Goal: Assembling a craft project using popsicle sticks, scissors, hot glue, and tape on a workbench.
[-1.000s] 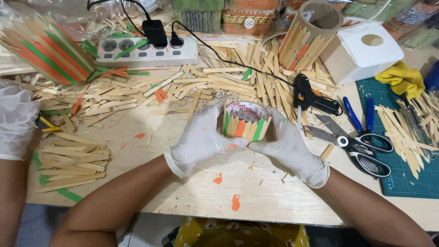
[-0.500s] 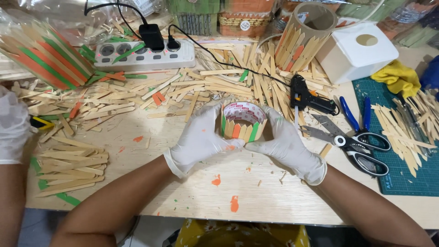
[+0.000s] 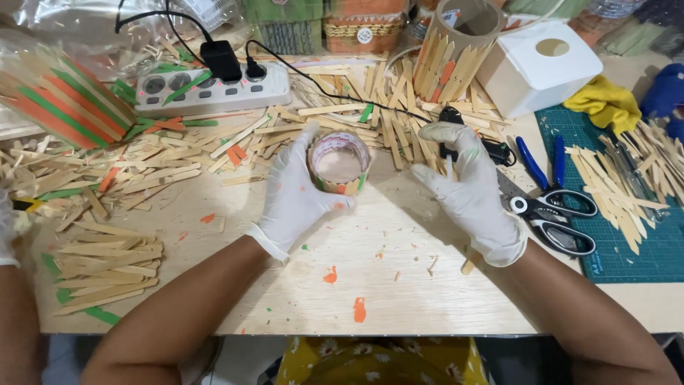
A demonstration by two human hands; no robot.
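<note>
My left hand (image 3: 296, 196), in a white glove, holds a small round cup (image 3: 339, 162) clad in plain, green and orange wooden sticks, upright at the middle of the wooden table (image 3: 299, 285). My right hand (image 3: 470, 189), gloved too, hovers to the right of the cup with fingers spread and nothing in it. It partly covers a black glue gun (image 3: 456, 132). Loose wooden sticks (image 3: 178, 160) lie all around the cup.
A power strip (image 3: 214, 87) with a plugged charger lies at the back. A taller stick-clad tube (image 3: 456, 50) and a white box (image 3: 538, 64) stand back right. Black scissors (image 3: 556, 217), blue pliers (image 3: 545, 160) and a green cutting mat (image 3: 634, 249) sit right. Another person's gloved hand (image 3: 7, 228) is at the left edge.
My right hand let go of the cup and moved off to the right. The left hand alone keeps the cup, now turned upright with its opening facing up.
</note>
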